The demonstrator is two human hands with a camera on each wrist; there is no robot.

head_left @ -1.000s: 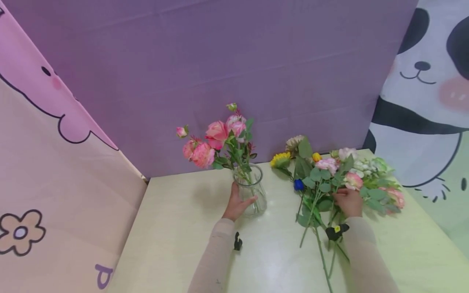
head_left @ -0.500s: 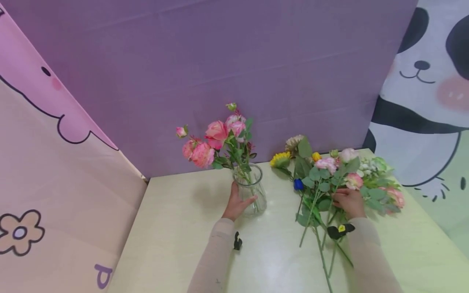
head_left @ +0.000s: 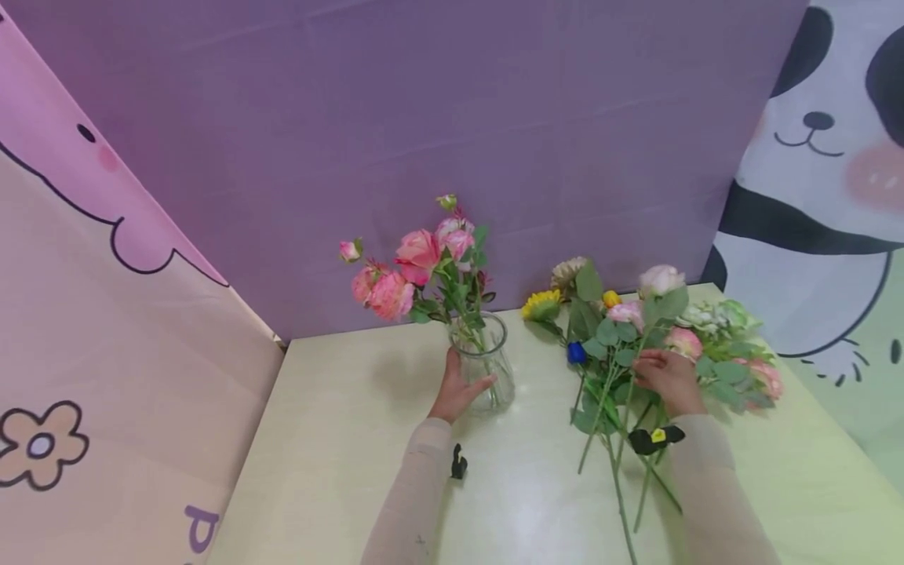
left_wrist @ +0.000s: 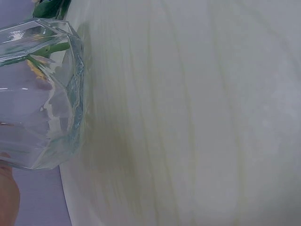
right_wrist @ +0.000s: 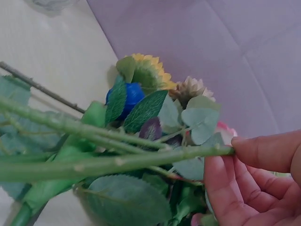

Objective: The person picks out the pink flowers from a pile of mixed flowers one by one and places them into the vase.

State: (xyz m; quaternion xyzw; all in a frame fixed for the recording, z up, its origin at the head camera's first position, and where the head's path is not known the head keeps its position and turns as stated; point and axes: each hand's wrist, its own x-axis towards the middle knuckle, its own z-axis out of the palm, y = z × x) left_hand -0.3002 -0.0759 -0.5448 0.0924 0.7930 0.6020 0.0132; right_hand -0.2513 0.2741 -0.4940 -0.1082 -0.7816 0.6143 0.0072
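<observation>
A clear glass vase (head_left: pixel 500 396) stands upright on the table, holding several pink flowers (head_left: pixel 418 257) that lean left. My left hand (head_left: pixel 457 392) grips its left side, thumb across the front; the left wrist view shows the vase's faceted glass (left_wrist: pixel 42 113) and a bit of the hand (left_wrist: pixel 6 195). My right hand (head_left: pixel 669 380) pinches the green stem (right_wrist: pixel 117 164) of a pale pink rose (head_left: pixel 661 280) between thumb and fingers. This rose is raised a little over a pile of loose flowers. Beneath the hand lie leaves and a pink-and-cream bloom (head_left: pixel 683 342).
In the pile are a yellow sunflower (head_left: pixel 542 305), a blue bud (head_left: pixel 576 353), a beige bloom (head_left: pixel 567 272) and white-green blossoms (head_left: pixel 713 316). Bare stems (head_left: pixel 621 510) stretch toward the table's front. A purple cloth wall (head_left: pixel 494 118) stands behind the table (head_left: pixel 339 439).
My right hand has lifted slightly and shifted a little left, and the pale pink rose has risen out of the pile. The left hand and vase hold still.
</observation>
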